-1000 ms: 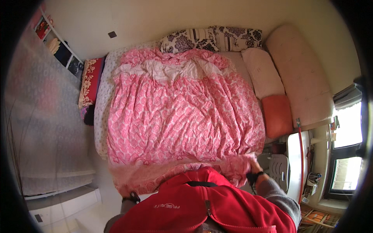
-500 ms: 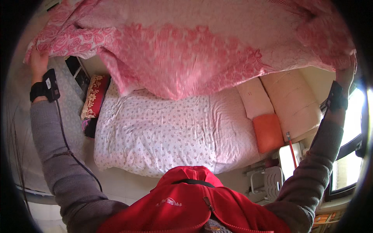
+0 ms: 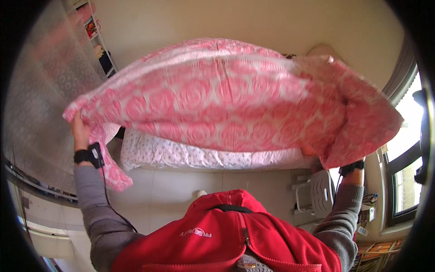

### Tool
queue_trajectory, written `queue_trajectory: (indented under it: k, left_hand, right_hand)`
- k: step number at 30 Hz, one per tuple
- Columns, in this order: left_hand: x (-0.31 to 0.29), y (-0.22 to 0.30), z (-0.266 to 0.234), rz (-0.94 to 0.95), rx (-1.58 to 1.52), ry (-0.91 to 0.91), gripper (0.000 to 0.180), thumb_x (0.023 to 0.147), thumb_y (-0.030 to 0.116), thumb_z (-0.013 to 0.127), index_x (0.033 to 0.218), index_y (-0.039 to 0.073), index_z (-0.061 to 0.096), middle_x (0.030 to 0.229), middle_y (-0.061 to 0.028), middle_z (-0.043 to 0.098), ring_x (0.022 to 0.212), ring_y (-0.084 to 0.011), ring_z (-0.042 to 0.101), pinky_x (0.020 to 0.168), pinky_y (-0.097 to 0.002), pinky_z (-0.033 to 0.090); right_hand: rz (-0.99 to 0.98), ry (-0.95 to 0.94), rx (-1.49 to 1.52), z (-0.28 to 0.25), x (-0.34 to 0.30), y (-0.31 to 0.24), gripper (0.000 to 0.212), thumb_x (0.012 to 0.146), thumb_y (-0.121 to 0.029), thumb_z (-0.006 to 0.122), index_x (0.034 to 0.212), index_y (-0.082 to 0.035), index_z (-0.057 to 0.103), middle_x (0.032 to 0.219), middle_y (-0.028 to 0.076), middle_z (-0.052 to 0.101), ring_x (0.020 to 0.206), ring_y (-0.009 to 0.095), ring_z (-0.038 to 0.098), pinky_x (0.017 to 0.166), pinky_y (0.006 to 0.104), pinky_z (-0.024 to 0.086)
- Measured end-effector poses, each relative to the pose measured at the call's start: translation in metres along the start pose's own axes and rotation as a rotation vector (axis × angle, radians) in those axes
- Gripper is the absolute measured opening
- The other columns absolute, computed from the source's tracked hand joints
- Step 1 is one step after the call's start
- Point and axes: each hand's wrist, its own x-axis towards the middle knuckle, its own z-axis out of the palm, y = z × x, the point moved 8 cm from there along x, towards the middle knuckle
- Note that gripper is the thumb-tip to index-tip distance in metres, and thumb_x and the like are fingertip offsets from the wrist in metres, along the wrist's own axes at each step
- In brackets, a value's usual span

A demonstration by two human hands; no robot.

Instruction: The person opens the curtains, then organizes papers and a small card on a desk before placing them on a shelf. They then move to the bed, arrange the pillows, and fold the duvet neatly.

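A wide pink bed sheet (image 3: pixel 235 106) with a rose pattern billows in the air in front of me, spread between my two arms. My left hand (image 3: pixel 80 129) is closed on its left edge, and a loose strip of the cloth hangs down beside that wrist. On the other side, the sheet drapes over my right hand, so its fingers are hidden; only the right wristband (image 3: pixel 352 168) shows below the cloth. The raised right end appears held up by that hand. Beneath and beyond the sheet lies a bed (image 3: pixel 181 154) with white floral bedding, mostly covered from view.
A white slatted chair (image 3: pixel 321 192) stands at the right by the window (image 3: pixel 403 181). Pale floor tiles (image 3: pixel 167 183) run between me and the bed. On the left hangs a sheer curtain (image 3: pixel 50 99), with a shelf (image 3: pixel 100 41) behind it. A bookshelf (image 3: pixel 378 254) is at lower right.
Both hands have come down and inward with the sheet. The sheet now arches lower across the bed, hiding most of it and the pillows; the wall behind shows above it.
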Motion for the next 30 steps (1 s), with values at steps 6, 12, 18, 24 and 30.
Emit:
queue_trajectory:
  k: [6,12,18,24,30]
  left_hand:
    - [-0.138,-0.04,0.027,0.004,0.038,-0.164,0.048,0.072,-0.014,0.044,0.118,-0.003,0.054,0.113,-0.0229,0.06,0.111,-0.0333,0.057,0.094,-0.0391,0.043]
    - [-0.298,-0.142,0.071,-0.551,-0.441,-0.304,0.046,0.073,-0.01,0.05,0.117,-0.001,0.055,0.107,-0.0162,0.062,0.101,-0.0276,0.059,0.09,-0.0369,0.045]
    - [-0.456,-0.196,0.086,-0.929,-0.575,-0.33,0.033,0.077,0.012,0.062,0.108,0.0,0.058,0.098,-0.0102,0.061,0.085,-0.0212,0.059,0.074,-0.0337,0.049]
    - [-0.52,-0.219,0.118,-1.486,-1.031,-0.212,0.037,0.074,0.007,0.061,0.11,-0.002,0.058,0.101,-0.0103,0.062,0.087,-0.0235,0.063,0.075,-0.0375,0.053]
    - [-0.452,-0.185,0.073,-1.156,-0.852,-0.102,0.029,0.078,0.006,0.059,0.106,-0.001,0.06,0.1,-0.0092,0.064,0.085,-0.0226,0.064,0.073,-0.0357,0.053]
  right_hand:
    - [0.327,0.101,0.028,-0.058,-0.102,0.132,0.046,0.09,-0.039,0.053,0.12,-0.005,0.056,0.108,0.008,0.059,0.097,0.019,0.058,0.086,0.0326,0.047]
    - [0.558,0.138,0.087,-0.079,-0.21,0.235,0.045,0.088,-0.039,0.057,0.116,-0.004,0.059,0.105,0.009,0.06,0.095,0.019,0.059,0.084,0.0327,0.048]
    - [0.622,0.175,-0.329,-0.113,-0.291,0.281,0.03,0.088,-0.035,0.058,0.098,-0.009,0.068,0.098,0.003,0.063,0.089,0.015,0.057,0.082,0.0293,0.045]
    - [0.727,0.17,-0.153,-0.147,-0.348,0.309,0.028,0.087,-0.03,0.057,0.096,-0.006,0.067,0.097,0.005,0.064,0.089,0.017,0.059,0.081,0.0295,0.046]
    - [0.83,0.331,-0.091,-0.171,-0.367,0.317,0.031,0.088,-0.033,0.057,0.1,-0.006,0.066,0.107,0.007,0.062,0.096,0.018,0.057,0.088,0.031,0.044]
